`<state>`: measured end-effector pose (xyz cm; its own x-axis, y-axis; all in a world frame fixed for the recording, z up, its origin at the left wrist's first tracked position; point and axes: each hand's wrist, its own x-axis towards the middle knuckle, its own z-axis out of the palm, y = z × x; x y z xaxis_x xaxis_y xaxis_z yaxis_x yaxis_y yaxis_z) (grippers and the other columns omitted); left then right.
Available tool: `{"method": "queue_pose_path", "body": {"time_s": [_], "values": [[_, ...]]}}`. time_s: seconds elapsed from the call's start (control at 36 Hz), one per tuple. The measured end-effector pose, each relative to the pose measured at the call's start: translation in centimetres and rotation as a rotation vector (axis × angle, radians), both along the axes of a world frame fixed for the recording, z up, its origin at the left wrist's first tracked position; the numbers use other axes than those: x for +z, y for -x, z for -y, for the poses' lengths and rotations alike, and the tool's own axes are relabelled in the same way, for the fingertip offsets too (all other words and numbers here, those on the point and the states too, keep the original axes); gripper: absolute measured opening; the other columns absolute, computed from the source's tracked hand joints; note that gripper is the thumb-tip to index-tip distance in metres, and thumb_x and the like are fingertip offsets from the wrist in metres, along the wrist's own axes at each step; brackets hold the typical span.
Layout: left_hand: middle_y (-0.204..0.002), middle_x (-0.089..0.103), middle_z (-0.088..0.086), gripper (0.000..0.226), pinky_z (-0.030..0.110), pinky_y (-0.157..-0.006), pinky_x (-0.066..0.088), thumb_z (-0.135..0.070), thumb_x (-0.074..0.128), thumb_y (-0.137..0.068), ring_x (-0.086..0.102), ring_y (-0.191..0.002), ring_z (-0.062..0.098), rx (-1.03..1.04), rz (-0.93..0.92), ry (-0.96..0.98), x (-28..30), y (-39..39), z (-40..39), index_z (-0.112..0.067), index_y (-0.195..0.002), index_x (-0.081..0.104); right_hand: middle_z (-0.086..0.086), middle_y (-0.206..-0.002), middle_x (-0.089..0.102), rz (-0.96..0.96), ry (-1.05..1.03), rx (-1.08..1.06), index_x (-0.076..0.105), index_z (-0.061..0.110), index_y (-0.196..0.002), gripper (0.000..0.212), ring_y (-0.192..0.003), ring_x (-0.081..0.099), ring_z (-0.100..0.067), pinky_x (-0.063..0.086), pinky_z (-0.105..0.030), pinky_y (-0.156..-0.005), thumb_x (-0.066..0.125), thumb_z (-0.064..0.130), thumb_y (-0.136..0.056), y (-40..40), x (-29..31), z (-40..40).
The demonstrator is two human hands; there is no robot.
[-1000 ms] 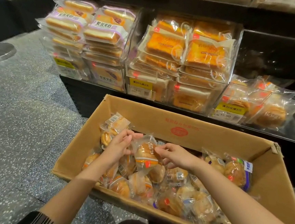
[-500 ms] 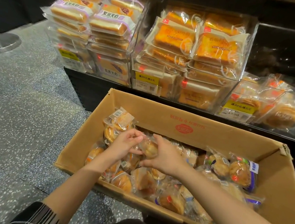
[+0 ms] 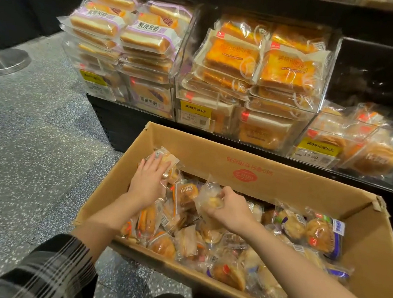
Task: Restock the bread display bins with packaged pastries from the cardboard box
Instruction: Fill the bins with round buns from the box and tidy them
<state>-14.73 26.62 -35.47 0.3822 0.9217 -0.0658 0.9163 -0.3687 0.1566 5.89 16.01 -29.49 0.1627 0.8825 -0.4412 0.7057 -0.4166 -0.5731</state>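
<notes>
1. A person leans over an open cardboard box (image 3: pixel 248 174) standing on a speckled floor (image 3: pixel 35 158), directly in front of a low display shelf.
2. The left hand (image 3: pixel 148 180) lies flat, fingers straight and close together, on a wrapped pastry (image 3: pixel 164 156) propped against the box's far-left inner wall.
3. The right hand (image 3: pixel 229 208) curls its fingers and thumb around a clear-wrapped pastry packet (image 3: pixel 209 196), held just above the heap near the middle of the box.
4. Loose packaged pastries (image 3: pixel 206 244) fill the box floor; 2 with blue-edged wrappers (image 3: pixel 321 233) sit toward the right side.
5. Behind the box, 3 clear display bins hold stock: purple-labelled sandwich cakes (image 3: pixel 129 36) at left, orange toast slices (image 3: pixel 262 64) in the middle, round buns (image 3: pixel 366 154) lower at right.
6. Yellow price tags (image 3: pixel 195 109) hang on the bin fronts.
7. A striped sleeve (image 3: pixel 44 271) covers the left upper arm.
</notes>
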Motion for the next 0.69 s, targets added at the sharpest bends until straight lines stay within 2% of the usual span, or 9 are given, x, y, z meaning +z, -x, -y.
{"method": "queue_pose_path", "body": {"time_s": [0.06,0.11,0.22,0.31,0.42,0.47,0.53,0.61,0.69], "values": [[-0.161,0.004,0.004,0.072,0.038,-0.12,-0.001,-0.024,0.055,-0.094,-0.002,-0.149,0.021,-0.038,-0.124,0.002,0.3,0.3,-0.8,-0.026,-0.153,0.013,0.005,-0.088,0.049,-0.007,-0.001,-0.011,0.043,0.013,-0.117,0.041,-0.069,0.047,-0.005,0.037,-0.019,-0.048,0.066,0.03,-0.087,-0.3,0.3,0.0],[-0.159,0.017,0.002,0.067,0.038,-0.12,0.004,-0.027,0.057,-0.092,0.012,-0.147,0.02,-0.031,-0.118,-0.045,0.6,0.3,-1.0,-0.028,-0.15,0.024,0.003,-0.092,0.051,-0.015,-0.003,-0.03,0.043,0.014,-0.116,0.041,-0.074,0.05,-0.009,0.043,-0.022,-0.054,0.066,0.031,-0.087,-0.6,0.4,-0.1],[-0.135,0.053,-0.004,0.035,0.034,-0.11,0.024,-0.028,0.065,-0.088,0.042,-0.129,0.017,0.028,0.079,-0.154,1.0,0.1,-0.8,-0.029,-0.123,0.061,-0.001,-0.101,0.057,-0.009,-0.003,-0.063,0.047,0.015,-0.115,0.042,-0.088,0.056,-0.018,0.051,-0.032,-0.075,0.068,0.034,-0.084,-1.2,0.6,0.0],[-0.121,0.065,-0.003,0.015,0.034,-0.095,0.037,-0.03,0.067,-0.087,0.054,-0.115,0.018,0.081,0.25,-0.184,1.9,0.1,-0.4,-0.025,-0.099,0.074,-0.001,-0.103,0.055,-0.042,-0.009,-0.091,0.048,0.014,-0.117,0.042,-0.087,0.053,-0.016,0.045,-0.026,-0.067,0.069,0.029,-0.083,-1.9,1.2,-0.1],[-0.102,0.069,-0.007,0.01,0.034,-0.087,0.048,-0.026,0.065,-0.089,0.06,-0.096,0.013,0.267,0.625,-0.049,4.3,-0.3,0.6,-0.023,-0.094,0.073,-0.001,-0.104,0.057,-0.135,-0.044,-0.194,0.051,0.018,-0.107,0.033,-0.084,0.054,-0.013,0.044,-0.019,-0.057,0.071,0.023,-0.081,-3.1,2.2,0.1],[-0.088,0.068,-0.01,0.008,0.029,-0.08,0.049,-0.024,0.062,-0.092,0.061,-0.086,0.01,0.29,0.778,0.003,5.9,-0.9,1.4,-0.024,-0.089,0.07,0.001,-0.1,0.057,-0.189,-0.071,-0.251,0.051,0.02,-0.103,0.031,-0.075,0.053,-0.008,0.04,-0.016,-0.05,0.073,0.022,-0.081,-3.8,2.9,0.2],[-0.08,0.066,-0.01,0.013,0.026,-0.075,0.046,-0.022,0.058,-0.094,0.06,-0.079,0.008,0.284,0.881,0.018,7.5,-1.8,2.2,-0.024,-0.084,0.066,0.001,-0.1,0.055,-0.254,-0.117,-0.303,0.051,0.02,-0.104,0.034,-0.075,0.052,-0.008,0.04,-0.017,-0.05,0.074,0.022,-0.08,-4.6,3.6,0.4],[-0.079,0.065,-0.005,0.021,0.026,-0.071,0.045,-0.022,0.053,-0.097,0.057,-0.074,0.007,0.274,0.994,0.043,9.4,-3.3,3.3,-0.025,-0.079,0.063,0.001,-0.11,0.056,-0.311,-0.208,-0.377,0.052,0.02,-0.108,0.039,-0.094,0.057,-0.016,0.047,-0.021,-0.058,0.076,0.023,-0.078,-6.0,4.8,1.0],[-0.079,0.063,-0.005,0.026,0.024,-0.071,0.046,-0.021,0.048,-0.1,0.057,-0.075,0.007,0.245,1.071,0.076,11.4,-5.5,4.4,-0.029,-0.078,0.06,-0.002,-0.118,0.059,-0.356,-0.261,-0.471,0.057,0.012,-0.117,0.051,-0.105,0.058,-0.021,0.052,-0.039,-0.086,0.077,0.029,-0.073,-7.6,6.2,1.9]]}}
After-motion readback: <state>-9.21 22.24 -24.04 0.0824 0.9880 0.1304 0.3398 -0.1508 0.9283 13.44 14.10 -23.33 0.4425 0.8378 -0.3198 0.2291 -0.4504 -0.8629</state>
